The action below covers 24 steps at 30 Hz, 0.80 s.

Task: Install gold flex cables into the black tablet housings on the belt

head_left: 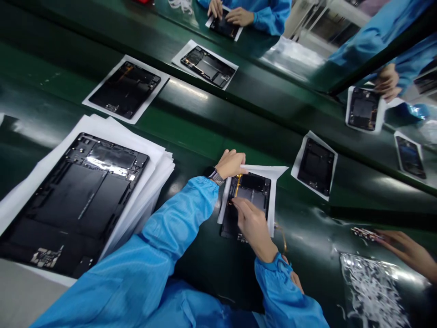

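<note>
L hand (231,164) on paper (277,172), R hand (254,226) on chassis (251,193), just apart; amber flex (237,184) between; paper stack (160,169) left.

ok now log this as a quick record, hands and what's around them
left hand: on the top edge of the white sheet, wearing a wristwatch
right hand: fingers on the black panel, beside an amber flex cable
nearby: larger black panel on a paper stack
surface: green conveyor belt
other person: hand holding a small strip, above a silvery bag
</note>
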Each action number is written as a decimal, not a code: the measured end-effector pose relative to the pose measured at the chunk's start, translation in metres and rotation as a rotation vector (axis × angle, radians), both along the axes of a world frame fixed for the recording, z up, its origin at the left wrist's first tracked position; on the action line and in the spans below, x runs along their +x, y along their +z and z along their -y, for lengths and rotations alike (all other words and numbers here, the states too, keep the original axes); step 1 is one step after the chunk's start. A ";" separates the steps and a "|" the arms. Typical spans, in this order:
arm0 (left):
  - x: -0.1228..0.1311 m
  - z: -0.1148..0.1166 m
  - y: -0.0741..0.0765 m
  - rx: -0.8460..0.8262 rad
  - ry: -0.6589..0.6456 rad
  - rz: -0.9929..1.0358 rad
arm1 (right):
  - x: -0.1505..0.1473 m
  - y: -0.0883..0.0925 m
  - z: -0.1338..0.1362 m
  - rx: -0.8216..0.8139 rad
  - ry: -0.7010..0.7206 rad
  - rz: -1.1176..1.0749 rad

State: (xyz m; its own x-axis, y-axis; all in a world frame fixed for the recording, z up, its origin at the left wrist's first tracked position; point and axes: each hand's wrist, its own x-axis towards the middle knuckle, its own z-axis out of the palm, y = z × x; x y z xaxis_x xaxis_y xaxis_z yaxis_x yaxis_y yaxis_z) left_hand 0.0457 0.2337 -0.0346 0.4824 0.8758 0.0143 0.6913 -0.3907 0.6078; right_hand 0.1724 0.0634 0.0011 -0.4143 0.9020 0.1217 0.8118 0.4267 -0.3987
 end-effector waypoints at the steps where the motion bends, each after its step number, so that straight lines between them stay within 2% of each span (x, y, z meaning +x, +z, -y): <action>1: 0.000 0.000 0.000 0.001 0.001 -0.006 | 0.000 0.000 -0.001 -0.008 -0.003 -0.014; 11: -0.001 0.004 0.010 0.012 -0.068 -0.055 | -0.006 0.000 -0.006 -0.067 -0.088 -0.098; 14: -0.002 0.005 0.013 0.011 -0.083 -0.048 | -0.003 0.009 0.001 -0.104 -0.228 -0.246; 17: -0.005 0.006 0.015 0.004 -0.079 -0.044 | 0.019 0.036 0.026 -0.100 -0.488 -0.393; 21: -0.008 0.003 0.019 -0.011 -0.066 -0.064 | 0.074 0.074 0.077 -0.044 -0.690 -0.538; 22: -0.009 0.002 0.021 -0.017 -0.065 -0.076 | 0.085 0.077 0.089 -0.034 -0.741 -0.592; 24: -0.010 0.000 0.025 -0.034 -0.072 -0.104 | 0.095 0.071 0.105 -0.059 -0.842 -0.718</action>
State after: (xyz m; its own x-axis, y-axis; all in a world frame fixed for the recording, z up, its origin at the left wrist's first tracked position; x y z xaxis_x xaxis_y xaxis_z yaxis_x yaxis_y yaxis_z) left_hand 0.0359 0.2342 -0.0096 0.5411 0.8382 -0.0680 0.7225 -0.4220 0.5477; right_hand 0.2679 -0.0417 0.0723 0.4835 0.8746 0.0357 0.4054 -0.1876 -0.8947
